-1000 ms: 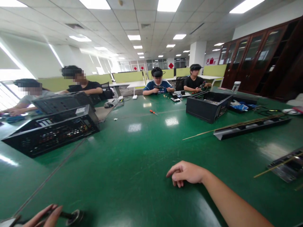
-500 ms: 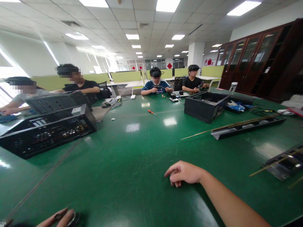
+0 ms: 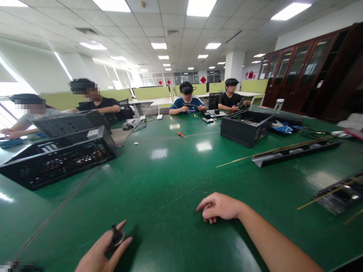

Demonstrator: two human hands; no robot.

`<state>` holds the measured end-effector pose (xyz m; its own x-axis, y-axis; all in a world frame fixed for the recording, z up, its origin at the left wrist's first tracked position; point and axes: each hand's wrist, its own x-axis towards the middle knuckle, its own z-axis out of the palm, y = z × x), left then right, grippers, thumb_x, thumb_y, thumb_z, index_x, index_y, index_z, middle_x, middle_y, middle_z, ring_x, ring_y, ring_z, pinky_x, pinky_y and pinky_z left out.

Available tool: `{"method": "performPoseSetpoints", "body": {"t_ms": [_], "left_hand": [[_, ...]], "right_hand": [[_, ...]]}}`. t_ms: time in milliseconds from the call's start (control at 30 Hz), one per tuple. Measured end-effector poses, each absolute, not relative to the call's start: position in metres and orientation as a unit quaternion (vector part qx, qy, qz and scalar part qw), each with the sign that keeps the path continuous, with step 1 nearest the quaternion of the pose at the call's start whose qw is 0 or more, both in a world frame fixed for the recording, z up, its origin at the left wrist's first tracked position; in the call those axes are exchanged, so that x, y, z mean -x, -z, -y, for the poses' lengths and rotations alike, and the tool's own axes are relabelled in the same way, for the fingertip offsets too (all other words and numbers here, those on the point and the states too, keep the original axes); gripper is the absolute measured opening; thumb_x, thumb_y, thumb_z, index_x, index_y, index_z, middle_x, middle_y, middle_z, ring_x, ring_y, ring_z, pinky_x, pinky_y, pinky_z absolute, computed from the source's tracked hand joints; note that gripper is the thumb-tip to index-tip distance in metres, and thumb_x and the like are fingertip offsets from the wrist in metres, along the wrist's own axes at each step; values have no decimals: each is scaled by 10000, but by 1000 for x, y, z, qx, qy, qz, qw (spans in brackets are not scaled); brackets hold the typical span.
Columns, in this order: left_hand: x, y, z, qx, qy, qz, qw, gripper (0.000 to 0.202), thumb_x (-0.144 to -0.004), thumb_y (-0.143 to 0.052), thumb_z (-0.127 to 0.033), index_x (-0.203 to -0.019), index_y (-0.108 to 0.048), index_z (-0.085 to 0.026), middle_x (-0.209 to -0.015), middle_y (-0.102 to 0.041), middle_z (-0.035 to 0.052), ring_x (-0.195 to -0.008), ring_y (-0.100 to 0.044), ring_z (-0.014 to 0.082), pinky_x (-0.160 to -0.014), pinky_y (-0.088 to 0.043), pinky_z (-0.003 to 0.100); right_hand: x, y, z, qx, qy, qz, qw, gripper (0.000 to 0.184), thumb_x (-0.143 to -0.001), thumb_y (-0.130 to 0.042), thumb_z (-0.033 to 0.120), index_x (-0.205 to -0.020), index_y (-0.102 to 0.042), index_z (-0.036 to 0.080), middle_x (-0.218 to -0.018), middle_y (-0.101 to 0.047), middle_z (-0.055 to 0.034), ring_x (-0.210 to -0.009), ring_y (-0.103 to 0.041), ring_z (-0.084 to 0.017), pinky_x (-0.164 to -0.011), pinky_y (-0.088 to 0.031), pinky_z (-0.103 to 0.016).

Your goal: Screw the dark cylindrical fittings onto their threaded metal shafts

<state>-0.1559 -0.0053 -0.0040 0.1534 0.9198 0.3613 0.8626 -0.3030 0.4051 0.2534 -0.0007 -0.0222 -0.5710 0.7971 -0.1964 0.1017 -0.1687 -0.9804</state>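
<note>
- Tabletop [image 3: 159, 189] between left hand [image 3: 102, 247] and right hand [image 3: 219, 207]: open gap, passable.
- Forward of both hands: open lane, reaching the orange screwdriver [image 3: 181, 135], a low obstacle.
- Left-forward: bulky black case [image 3: 61, 160] blocks passage.
- Right-forward: long dark channel [image 3: 297, 152] obstructs; thin rods [image 3: 235, 162] project past its left end. Second case [image 3: 241, 130] stands beyond.

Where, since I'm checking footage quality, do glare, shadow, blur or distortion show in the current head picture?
Head view, middle: pale glare patches on the green table; head view, far left: windows washed out; head view, right: the cabinet leans, likely wide-angle distortion; head view, bottom: soft shadow beside the left hand, whose small dark part looks blurred.
</note>
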Motion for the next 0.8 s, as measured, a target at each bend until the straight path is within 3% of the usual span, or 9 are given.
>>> {"method": "performPoseSetpoints", "body": {"t_ms": [67,133,233,333,500,800], "left_hand": [[112,-10,3,-803,-247,-533,99,349,-763,-679,-484,-1015,-682,-243,-1085,-734,47,-895,-718,250,-790,-590,315],[67,-19,1,-828,-234,-495,122,445,-755,-704,-376,-1180,-634,-264,-1089,-730,38,-962,-699,246,-870,-561,328],[11,-21,-1,-842,-227,-461,164,461,-717,-716,-240,-1171,-636,-253,-1100,-721,41,-999,-678,245,-917,-526,346],[-19,-15,-4,-850,-219,-432,207,381,-691,-697,-160,-1063,-659,-235,-1021,-725,33,-937,-673,229,-859,-515,333],[-27,-4,-7,-846,-228,-424,228,247,-695,-677,-133,-925,-666,-224,-884,-706,11,-823,-651,200,-741,-480,297],[-17,6,-2,-844,-255,-404,245,215,-727,-721,-208,-937,-684,-235,-872,-697,17,-822,-646,193,-750,-474,291]], "right_hand": [[-253,23,1,386,-664,582,269,570,-777,-721,284,-1297,-563,110,-782,-677,-30,-588,-592,-105,-544,-462,-217],[-252,23,2,395,-660,573,283,720,-758,-738,282,-1396,-449,114,-807,-676,-26,-593,-596,-113,-530,-458,-219],[-247,23,5,400,-641,587,290,772,-682,-801,264,-1361,-464,117,-849,-680,-30,-628,-595,-118,-545,-458,-218],[-241,21,9,397,-601,620,309,654,-616,-844,232,-1206,-577,139,-831,-670,-10,-672,-582,-115,-619,-470,-222],[-235,19,11,439,-512,665,322,385,-666,-794,230,-1021,-660,166,-755,-632,20,-674,-568,-120,-631,-445,-216],[-230,11,15,464,-380,743,297,189,-772,-685,266,-936,-736,186,-795,-682,-1,-710,-591,-138,-639,-414,-218]]}}
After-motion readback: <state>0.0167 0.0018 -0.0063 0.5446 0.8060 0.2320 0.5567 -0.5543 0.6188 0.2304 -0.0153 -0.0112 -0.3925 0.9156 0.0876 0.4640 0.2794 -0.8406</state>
